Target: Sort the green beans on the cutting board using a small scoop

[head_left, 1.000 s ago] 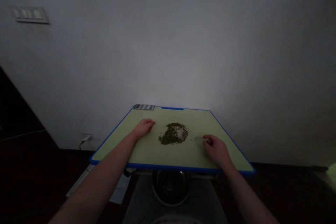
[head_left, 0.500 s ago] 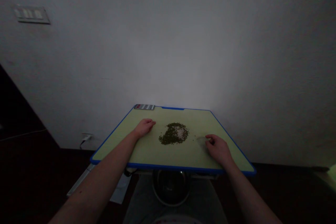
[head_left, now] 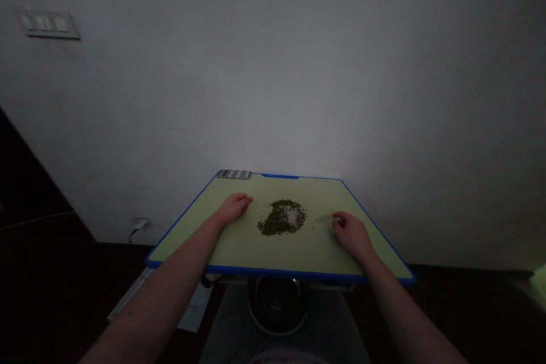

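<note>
mid-board on my feed, a heap of small green pulses (head_left: 271, 224) with a pale pinkish patch (head_left: 294, 216) sits well inside the blue rim of a pale green board (head_left: 281, 272), probably kept central so grains don't roll off. left hand (head_left: 234, 209) rests just left of it, loosely curled, empty. right hand (head_left: 350, 234) lies just right, fingers curled; i cannot tell if they pinch anything. a blister strip (head_left: 234, 174) lies at the far edge; a steel bowl (head_left: 277, 304) sits below.
</note>
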